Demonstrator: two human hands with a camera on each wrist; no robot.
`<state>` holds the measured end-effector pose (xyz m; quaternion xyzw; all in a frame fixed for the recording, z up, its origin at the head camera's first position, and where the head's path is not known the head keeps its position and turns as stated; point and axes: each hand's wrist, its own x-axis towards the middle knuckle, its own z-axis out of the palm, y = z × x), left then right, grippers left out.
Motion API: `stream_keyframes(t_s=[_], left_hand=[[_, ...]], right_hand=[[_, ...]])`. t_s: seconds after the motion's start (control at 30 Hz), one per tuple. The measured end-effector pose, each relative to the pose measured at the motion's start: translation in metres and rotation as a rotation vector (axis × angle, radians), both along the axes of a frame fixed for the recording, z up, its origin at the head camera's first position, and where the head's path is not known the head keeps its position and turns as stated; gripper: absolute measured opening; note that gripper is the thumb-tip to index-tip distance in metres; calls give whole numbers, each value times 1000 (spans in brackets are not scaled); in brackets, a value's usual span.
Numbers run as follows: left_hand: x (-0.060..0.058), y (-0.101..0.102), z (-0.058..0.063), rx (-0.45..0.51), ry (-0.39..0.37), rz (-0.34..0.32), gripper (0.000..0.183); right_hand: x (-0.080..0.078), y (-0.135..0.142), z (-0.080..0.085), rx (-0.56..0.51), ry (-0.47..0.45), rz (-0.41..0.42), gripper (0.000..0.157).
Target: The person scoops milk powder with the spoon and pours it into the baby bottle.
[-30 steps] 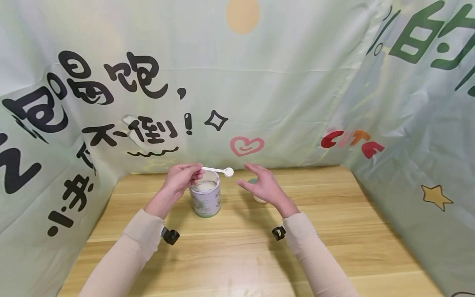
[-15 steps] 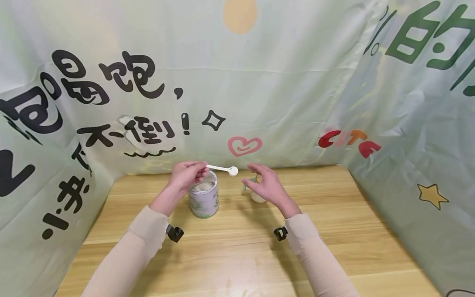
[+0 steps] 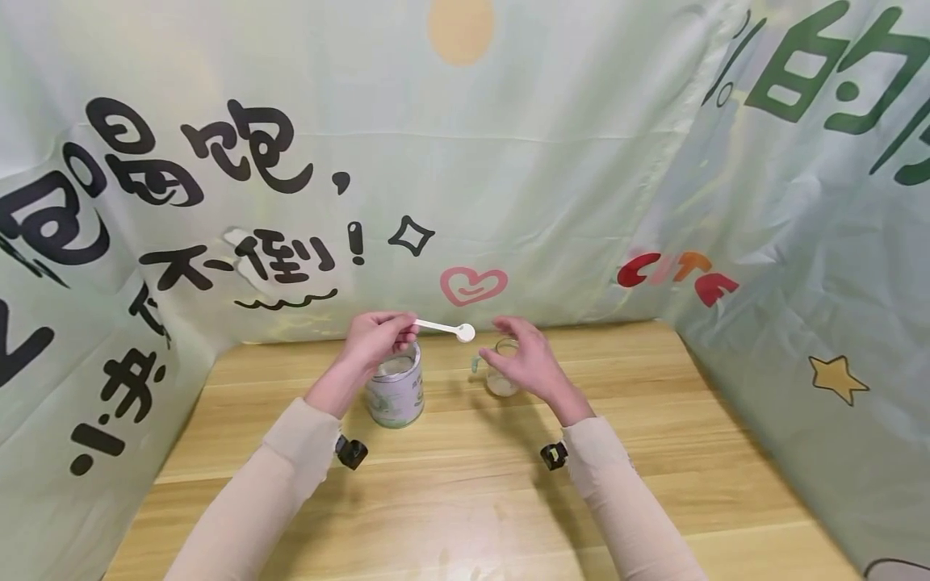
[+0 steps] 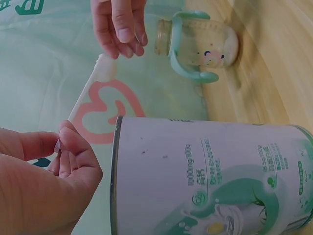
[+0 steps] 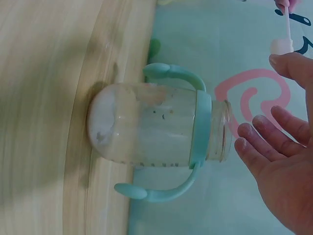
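Above and just past the open milk powder can point(image 3: 395, 397), my left hand point(image 3: 372, 340) pinches the handle end of a white measuring scoop point(image 3: 466, 332). The scoop points right, its bowl level and pale inside; powder in it is hard to make out. My right hand point(image 3: 530, 361) hovers with parted fingers by the mouth of a clear baby bottle point(image 5: 166, 125), holding nothing. In the right wrist view the fingertips are apart from the bottle neck. The bottle has a mint-green collar with two handles point(image 5: 166, 195), no lid on it, and white powder at its bottom.
Can and bottle stand upright on a wooden table point(image 3: 450, 484), the can left of the bottle. A pale green printed cloth point(image 3: 567, 202) hangs behind and along both sides, close to the table's back edge.
My left hand has carried the scoop right, away from over the can and towards the bottle. My right hand has shifted slightly right, still spread. The head view has turned a little right.
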<state>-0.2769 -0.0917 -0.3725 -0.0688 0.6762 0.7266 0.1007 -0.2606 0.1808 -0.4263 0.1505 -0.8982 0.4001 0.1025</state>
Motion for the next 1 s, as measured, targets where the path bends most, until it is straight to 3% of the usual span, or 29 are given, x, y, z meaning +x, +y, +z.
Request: stream_keyframes(t_s=[1.0], left_hand=[[-8,35,-8,-38,65,-48,25]], right_hand=[[7,26,-13,40,-36,-70,65]])
